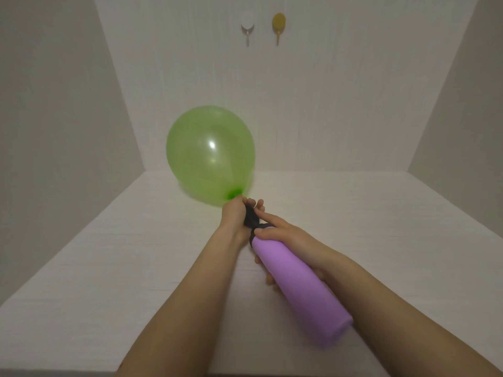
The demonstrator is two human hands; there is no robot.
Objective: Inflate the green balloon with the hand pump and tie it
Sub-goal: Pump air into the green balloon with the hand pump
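Head view
Risk: air may escape if the left hand (234,213) loosens its pinch on the neck while the green balloon (210,159) comes off the black nozzle (251,217).
Balloon: inflated, centre-left of frame, raised over the white tabletop (109,254).
Left hand: clenched around neck and nozzle tip, forearm reaching from bottom centre.
Right hand: (285,235) fingers wrapped on the purple hand pump (302,289) near its collar, forearm from lower right.
Pump: slants toward the lower right.

pale walls (313,104) | white hook (248,25) beside yellow hook (279,24) | white tabletop (109,254)
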